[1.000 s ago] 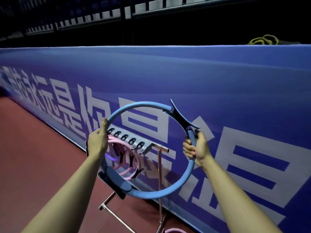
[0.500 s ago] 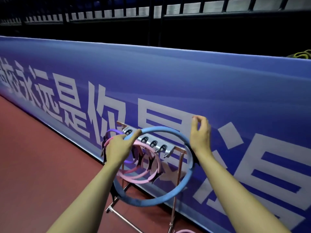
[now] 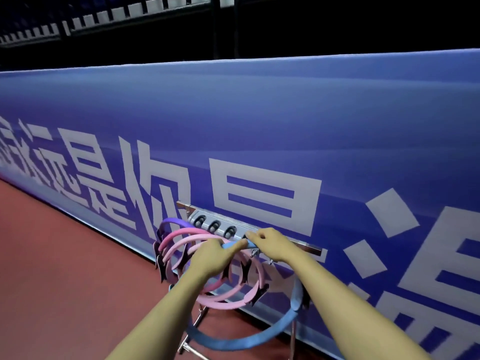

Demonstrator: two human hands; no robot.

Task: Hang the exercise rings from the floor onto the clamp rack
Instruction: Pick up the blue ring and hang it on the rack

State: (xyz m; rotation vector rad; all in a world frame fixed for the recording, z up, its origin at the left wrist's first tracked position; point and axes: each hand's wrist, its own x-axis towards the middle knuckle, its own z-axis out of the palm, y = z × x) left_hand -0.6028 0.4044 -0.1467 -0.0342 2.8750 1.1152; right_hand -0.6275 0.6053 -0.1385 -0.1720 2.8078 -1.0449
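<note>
I see both hands up at the clamp rack [image 3: 220,226] in the middle of the frame, a bit below center. The left hand [image 3: 211,258] has its fingers curled around the top of the blue ring [image 3: 249,340], with the thumb lying along the ring toward the right. The right hand [image 3: 272,245] is just beside it, and its fingers pinch the same top part of the blue ring right at the gray bar of the rack. The two hands are almost touching. The rest of the blue ring hangs down in a big loop under my arms, toward the lower middle of the frame, in front of the rack's thin metal legs [image 3: 192,349]. I cannot tell if the ring is already caught in a clamp, because the hands cover that spot. To the left of the hands, three round black clamps show on the gray bar. Under them hang the other rings: a purple ring [image 3: 172,222] furthest left, then a bright pink ring [image 3: 181,233], then paler pink rings [image 3: 233,304] with dark pads on their sides. They overlap each other. Behind the rack stands a long blue banner wall [image 3: 285,120] with big white letters, running from left to right across the frame. The red floor [image 3: 65,281] fills the lower left. Dark railings [image 3: 104,16] run along the top.
</note>
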